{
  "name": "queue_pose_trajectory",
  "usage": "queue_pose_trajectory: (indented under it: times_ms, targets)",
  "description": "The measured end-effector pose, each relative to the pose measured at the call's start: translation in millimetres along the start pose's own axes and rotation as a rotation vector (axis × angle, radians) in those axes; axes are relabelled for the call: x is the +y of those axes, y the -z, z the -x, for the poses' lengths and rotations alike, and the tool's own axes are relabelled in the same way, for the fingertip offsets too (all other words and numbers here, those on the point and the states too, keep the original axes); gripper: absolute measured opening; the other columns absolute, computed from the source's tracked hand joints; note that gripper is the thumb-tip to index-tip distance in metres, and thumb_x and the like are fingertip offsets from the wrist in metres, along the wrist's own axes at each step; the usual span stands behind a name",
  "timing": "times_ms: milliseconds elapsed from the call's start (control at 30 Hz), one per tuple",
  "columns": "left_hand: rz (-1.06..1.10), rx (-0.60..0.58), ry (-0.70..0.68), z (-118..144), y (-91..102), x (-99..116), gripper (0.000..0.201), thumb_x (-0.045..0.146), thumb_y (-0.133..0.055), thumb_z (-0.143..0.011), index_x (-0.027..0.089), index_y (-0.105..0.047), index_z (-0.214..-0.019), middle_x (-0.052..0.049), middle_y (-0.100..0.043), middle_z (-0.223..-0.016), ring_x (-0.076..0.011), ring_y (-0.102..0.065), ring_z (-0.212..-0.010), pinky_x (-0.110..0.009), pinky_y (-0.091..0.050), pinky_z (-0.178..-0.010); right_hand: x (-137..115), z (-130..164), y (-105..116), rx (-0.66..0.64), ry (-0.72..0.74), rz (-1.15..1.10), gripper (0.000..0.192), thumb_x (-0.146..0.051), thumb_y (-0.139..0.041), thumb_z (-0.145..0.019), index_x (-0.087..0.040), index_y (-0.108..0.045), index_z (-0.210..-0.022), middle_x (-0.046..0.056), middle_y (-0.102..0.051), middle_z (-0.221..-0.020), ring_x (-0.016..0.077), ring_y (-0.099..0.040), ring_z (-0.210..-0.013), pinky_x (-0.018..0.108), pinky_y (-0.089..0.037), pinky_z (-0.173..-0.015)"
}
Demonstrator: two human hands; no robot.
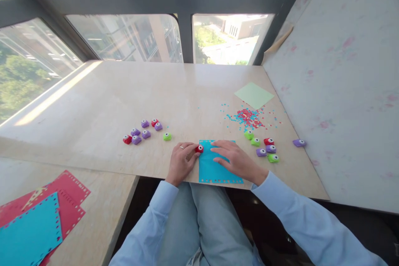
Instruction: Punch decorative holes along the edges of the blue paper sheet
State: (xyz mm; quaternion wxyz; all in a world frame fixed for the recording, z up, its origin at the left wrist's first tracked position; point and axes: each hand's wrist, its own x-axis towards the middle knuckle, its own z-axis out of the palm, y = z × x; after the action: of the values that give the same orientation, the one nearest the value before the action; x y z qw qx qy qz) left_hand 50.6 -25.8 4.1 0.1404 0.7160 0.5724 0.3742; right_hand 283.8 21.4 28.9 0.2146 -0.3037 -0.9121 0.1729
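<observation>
A small red plastic paper punch (199, 148) is pinched by the fingertips of the left hand (181, 158) at the top left corner of a square turquoise paper sheet (215, 168), which lies flat near the front edge of the pale marble-look counter (124, 91). The left hand is closed narrowly around the punch; a ring is seen on one finger. The right hand (232, 158) is laid flat and spread on the sheet, palm down, nothing gripped. A row of punched holes is seen along the sheet's bottom edge.

Left of the hands, a cluster of small purple, red and green punches (143, 131) is scattered on the counter. Right of the hands, a second group of green, red and purple punches (263, 147) is set, with one purple punch (299, 143) apart near the wall. Behind that group, a heap of red and turquoise paper confetti (247, 117) is spread, and a pale green paper square (254, 95) lies just beyond it.

On a lower surface at far left, red and turquoise sheets with punched edges (40, 220) are stacked. Light blue sleeves (299, 220) are worn.
</observation>
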Motion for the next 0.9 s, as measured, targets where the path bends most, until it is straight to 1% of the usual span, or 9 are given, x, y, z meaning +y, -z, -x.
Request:
queue_pose_trajectory:
  times_ms: [167, 367, 567, 733, 900]
  targets:
    - [0.023, 0.023, 0.019, 0, 1.2, 2, 0.017, 0.026, -0.066, -0.088, 0.022, -0.071, -0.104, -0.006, -0.072, -0.100, -0.0209, -0.063, -0.092, -0.039, -0.051, -0.085, 2, 17, -11, -0.071, 0.024, 0.014, 0.033, -0.027, -0.063, -0.091, -0.020, -0.065, -0.123, 0.012, -0.058, -0.138, 0.0291, -0.051, -0.131, 0.052, -0.044, -0.108]
    - [0.035, -0.006, 0.006, 1, 7.0, 10, 0.018, 0.024, -0.068, -0.086, 0.024, -0.072, -0.104, -0.004, -0.072, -0.100, -0.0207, -0.064, -0.094, -0.038, -0.048, -0.083, 5, 24, -14, -0.070, 0.034, -0.013, 0.034, -0.027, -0.056, -0.096, -0.019, -0.061, -0.129, 0.011, -0.054, -0.143, 0.0263, -0.043, -0.138, 0.052, -0.039, -0.113]
    - [0.031, -0.022, 0.040, 1, 7.4, 12, 0.018, 0.024, -0.067, -0.087, 0.024, -0.070, -0.105, -0.004, -0.071, -0.102, -0.0202, -0.064, -0.094, -0.039, -0.047, -0.083, 3, 22, -12, -0.060, 0.027, -0.025, 0.034, -0.026, -0.054, -0.096, -0.020, -0.060, -0.129, 0.010, -0.054, -0.143, 0.0255, -0.042, -0.139, 0.052, -0.038, -0.114]
    - [0.018, -0.010, 0.093, 1, 4.7, 11, 0.017, 0.029, -0.065, -0.089, 0.024, -0.070, -0.105, -0.006, -0.071, -0.103, -0.0209, -0.064, -0.095, -0.040, -0.049, -0.084, 1, 21, -11, -0.056, 0.032, -0.031, 0.035, -0.025, -0.055, -0.096, -0.021, -0.060, -0.130, 0.009, -0.055, -0.142, 0.0254, -0.043, -0.138, 0.052, -0.039, -0.114]
    - [-0.002, -0.011, 0.091, 0, 3.7, 12, 0.018, 0.030, -0.064, -0.090, 0.025, -0.069, -0.106, -0.006, -0.071, -0.104, -0.0220, -0.065, -0.096, -0.041, -0.050, -0.084, 0, 21, -11, -0.042, 0.034, -0.035, 0.036, -0.023, -0.056, -0.095, -0.022, -0.060, -0.130, 0.010, -0.057, -0.140, 0.0253, -0.046, -0.137, 0.051, -0.040, -0.113]
